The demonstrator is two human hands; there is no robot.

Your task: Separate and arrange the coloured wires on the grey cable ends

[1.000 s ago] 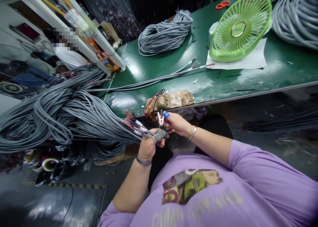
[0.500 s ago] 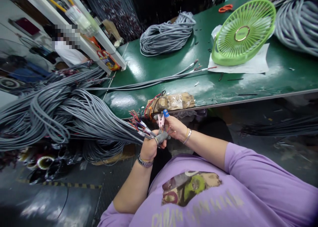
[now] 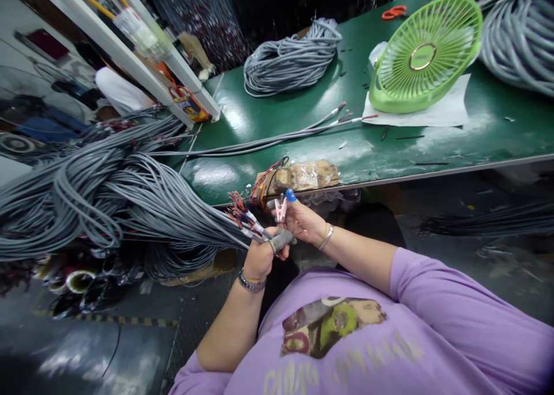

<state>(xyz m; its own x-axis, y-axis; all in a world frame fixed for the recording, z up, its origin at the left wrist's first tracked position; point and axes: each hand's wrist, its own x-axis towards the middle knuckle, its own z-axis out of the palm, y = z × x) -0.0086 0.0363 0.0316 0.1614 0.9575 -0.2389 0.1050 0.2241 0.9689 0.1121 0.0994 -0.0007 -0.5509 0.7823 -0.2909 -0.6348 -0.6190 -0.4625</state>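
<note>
My left hand (image 3: 261, 258) is closed around a grey cable (image 3: 281, 240) whose thin reddish wires point to the right. Beside it lie several grey cable ends with stripped coloured wires (image 3: 238, 209). My right hand (image 3: 305, 221), with a blue cover (image 3: 290, 195) on one fingertip, is closed at the wires and the pink clip (image 3: 280, 210); exactly what its fingers pinch is too small to make out. Just beyond the hands, a wooden block (image 3: 309, 176) with red and black wires sits at the edge of the green table (image 3: 381, 153).
A big bundle of grey cables (image 3: 142, 193) spreads at the left. On the table are a cable coil (image 3: 289, 60), a green fan (image 3: 426, 55), orange-handled scissors (image 3: 393, 12) and two long cables (image 3: 259, 143). A person in white (image 3: 121, 89) is at the back left.
My right hand has shifted very slightly at the wires, its blue-covered fingertip a little up and to the right. My left hand keeps its hold on the cable.
</note>
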